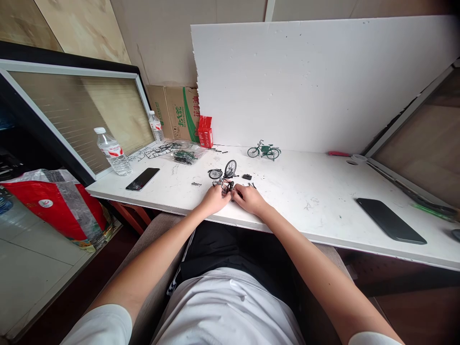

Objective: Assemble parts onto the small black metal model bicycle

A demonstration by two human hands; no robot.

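Near the table's front edge, my left hand (pixel 214 200) is closed on the frame of a black model bicycle (pixel 230 168). One spoked wheel of it points up and away from me. My right hand (pixel 247 197) is closed against the near side of the same model, fingertips pinched together. What exactly sits between those fingers is too small to tell. A loose black wheel (pixel 215 174) lies just beyond my left hand. Past my right hand is a small black part (pixel 247 177), with a few thin bits beside the knuckles.
A green model bicycle (pixel 264 150) stands farther back. Bagged parts (pixel 187 154), part frames (pixel 154 151), a phone (pixel 143 178) and water bottles (pixel 114 153) are left. A red box (pixel 205 131) stands before a white board (pixel 316 86). A dark flat slab (pixel 391 220) lies right.
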